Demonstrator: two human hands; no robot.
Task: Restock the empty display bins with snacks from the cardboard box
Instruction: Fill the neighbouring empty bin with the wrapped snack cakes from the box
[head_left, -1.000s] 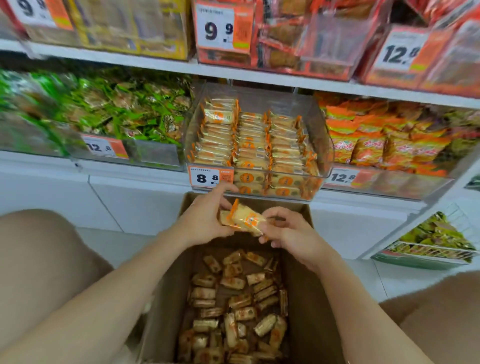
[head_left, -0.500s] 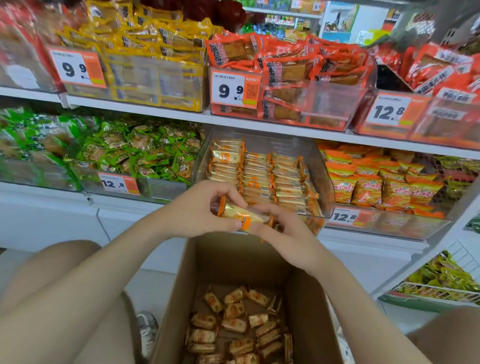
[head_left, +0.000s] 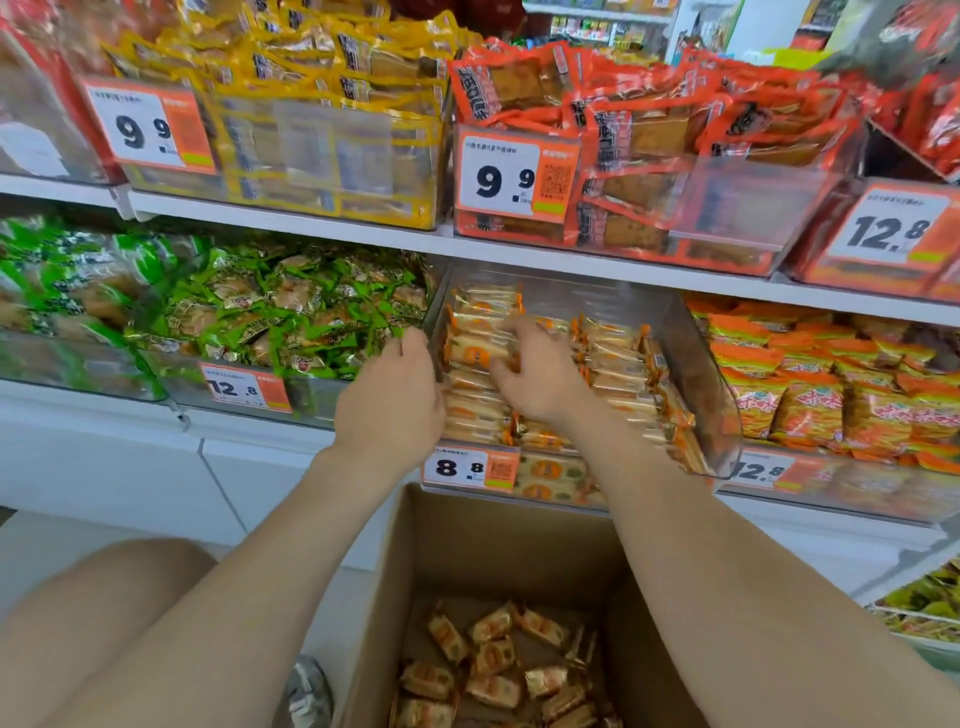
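The left hand (head_left: 393, 402) curls at the left wall of the clear bin (head_left: 696, 384) and the right hand (head_left: 540, 375) bends over the snacks (head_left: 615, 353) inside, though I cannot tell if either grips, so lay packs flat in neat rows; more wait in the cardboard box (head_left: 467, 545).

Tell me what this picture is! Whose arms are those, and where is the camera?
Those are a person's two bare arms; there is no machine. The camera sits on the person's head and looks down, so you see what they see. The left hand is at the left wall of a clear bin on a shop shelf. The right hand reaches inside, onto rows of orange-wrapped snacks. It is blurry there, so I cannot tell whether either hand holds a packet. Below stands a cardboard box with similar loose packets on its bottom. The price tag on the bin says 8.8.
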